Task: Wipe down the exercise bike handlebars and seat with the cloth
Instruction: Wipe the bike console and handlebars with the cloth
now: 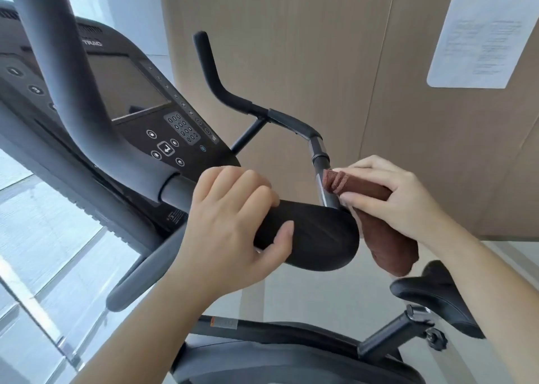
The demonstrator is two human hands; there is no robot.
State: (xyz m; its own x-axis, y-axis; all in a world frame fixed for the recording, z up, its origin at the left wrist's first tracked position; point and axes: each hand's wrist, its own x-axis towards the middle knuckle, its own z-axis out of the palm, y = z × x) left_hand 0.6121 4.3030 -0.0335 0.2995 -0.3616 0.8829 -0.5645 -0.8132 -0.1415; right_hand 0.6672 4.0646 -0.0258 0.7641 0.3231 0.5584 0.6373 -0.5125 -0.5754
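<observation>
My left hand (233,223) grips the near black padded end of the exercise bike handlebar (315,232), fingers over the top and thumb underneath. My right hand (390,197) holds a folded brown cloth (358,186) and presses its edge against the metal handlebar tube (322,176) just beyond that pad. A loose part of the cloth hangs below my right hand. The far black handlebar grip (210,68) rises behind. The black seat (437,293) is at the lower right, partly hidden by my right forearm.
The console with a screen and keypad (145,106) is at the left, with a thick grey bar (58,62) close to the camera. A large cardboard box (335,48) with a paper sheet (484,33) stands behind. The bike frame and seat post (388,334) are below.
</observation>
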